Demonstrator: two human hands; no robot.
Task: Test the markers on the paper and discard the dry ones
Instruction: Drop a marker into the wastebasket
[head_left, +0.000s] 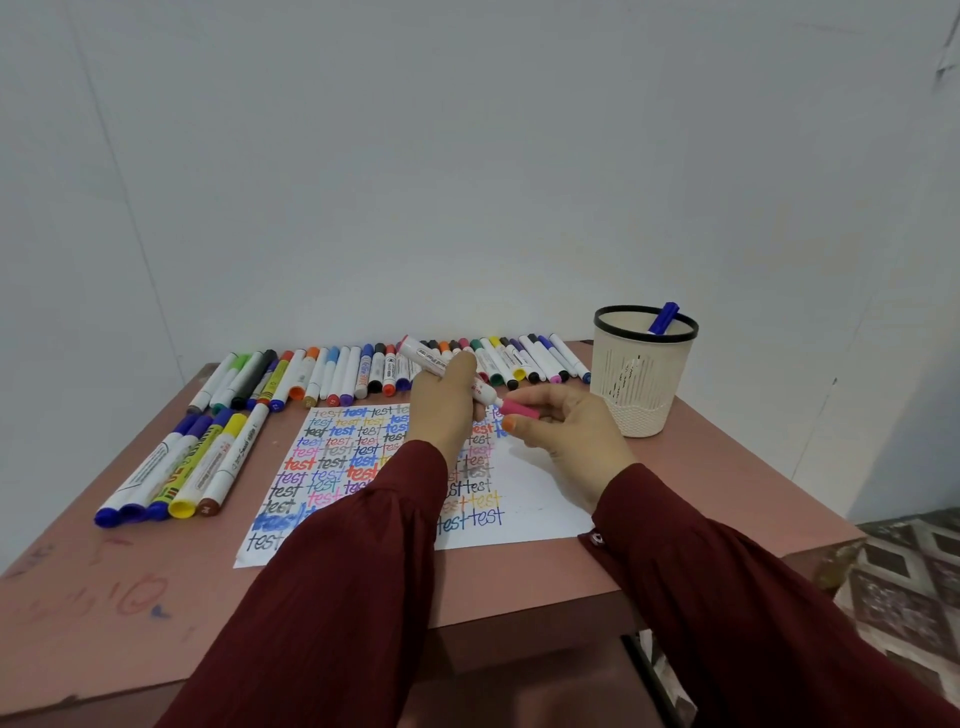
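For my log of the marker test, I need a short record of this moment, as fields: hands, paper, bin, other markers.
left hand: grips white marker, above paper
right hand: pinches pink cap at the marker's tip
paper: many coloured "test" words, lower right part bare
bin: holds one blue marker
other markers: back row behind paper, group of five at left

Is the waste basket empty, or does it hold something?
Not empty. A blue marker leans inside the basket, its end sticking up above the rim. Whether anything lies lower down cannot be told.
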